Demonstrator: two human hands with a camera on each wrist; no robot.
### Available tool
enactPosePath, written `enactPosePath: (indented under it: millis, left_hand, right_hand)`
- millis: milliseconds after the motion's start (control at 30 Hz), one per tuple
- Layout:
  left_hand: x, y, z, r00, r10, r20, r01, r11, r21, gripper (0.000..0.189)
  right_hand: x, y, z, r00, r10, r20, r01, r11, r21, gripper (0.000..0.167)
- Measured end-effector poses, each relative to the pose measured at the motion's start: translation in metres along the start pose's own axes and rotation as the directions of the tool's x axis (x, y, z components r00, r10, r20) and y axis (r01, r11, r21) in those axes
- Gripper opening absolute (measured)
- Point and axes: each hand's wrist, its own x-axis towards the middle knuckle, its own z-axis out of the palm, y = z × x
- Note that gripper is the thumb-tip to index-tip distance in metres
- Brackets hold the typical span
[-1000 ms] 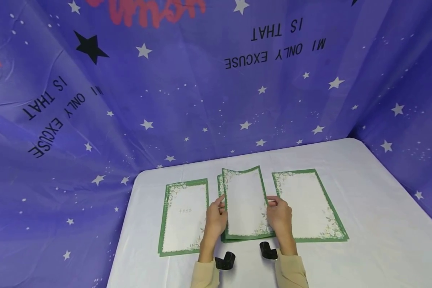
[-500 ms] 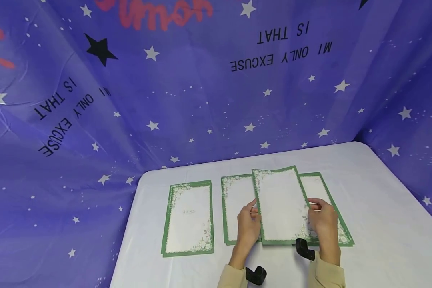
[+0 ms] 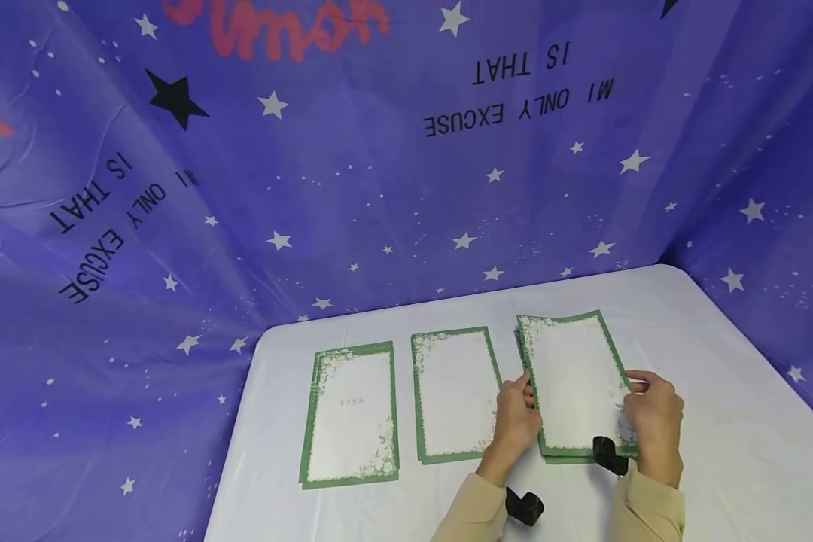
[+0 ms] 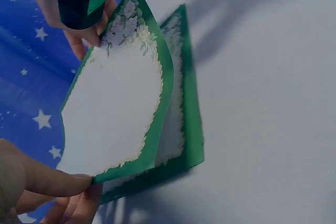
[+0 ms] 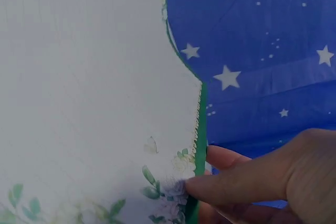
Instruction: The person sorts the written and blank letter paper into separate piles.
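Both hands hold one sheet of paper (image 3: 576, 384) with a green, flower-printed border, slightly bowed, above the right-hand pile. My left hand (image 3: 517, 414) pinches its left edge; in the left wrist view the thumb (image 4: 63, 182) lies on top of the edge with fingers below. On the opposite edge my right hand (image 3: 656, 418) pinches the paper, its thumb (image 5: 220, 184) over the printed flowers in the right wrist view. Beneath the held sheet shows the lower paper (image 4: 193, 129) of the right pile, mostly covered.
Two more piles of matching bordered paper lie to the left: a middle pile (image 3: 454, 399) and a left pile (image 3: 352, 429), whose top sheet bears small faint print. The white table (image 3: 738, 452) meets a purple star-patterned cloth (image 3: 379, 188) behind. Black wrist mounts (image 3: 525, 508) sit by the sleeves.
Both hands have carried the sheet rightward, from over the middle pile to over the right pile. The middle pile is now largely uncovered; the left pile stays where it was.
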Motion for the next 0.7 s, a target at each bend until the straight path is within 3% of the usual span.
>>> enactPosePath:
  millis: [200, 533, 633, 700]
  left_hand:
    - [0.003, -0.005, 0.011, 1.000, -0.014, 0.024, 0.010, 0.992, 0.125, 0.068]
    - [0.000, -0.011, 0.013, 0.998, -0.013, 0.068, 0.004, 0.991, 0.135, 0.070]
    - [0.003, -0.008, 0.011, 0.998, 0.005, 0.064, -0.019, 0.974, 0.227, 0.070]
    - [0.005, -0.007, 0.010, 0.998, 0.021, 0.063, -0.040, 0.947, 0.320, 0.069]
  right_hand:
    - [0.006, 0.013, 0.009, 1.000, 0.019, -0.020, -0.019, 1.000, 0.025, 0.045]
    - [0.006, 0.040, 0.021, 0.998, 0.016, -0.064, -0.016, 1.000, -0.007, 0.048]
    - [0.007, 0.039, 0.024, 0.996, -0.008, -0.088, 0.007, 1.000, -0.008, 0.048]
    - [0.007, 0.039, 0.026, 0.996, -0.015, -0.093, 0.014, 1.000, -0.008, 0.048]
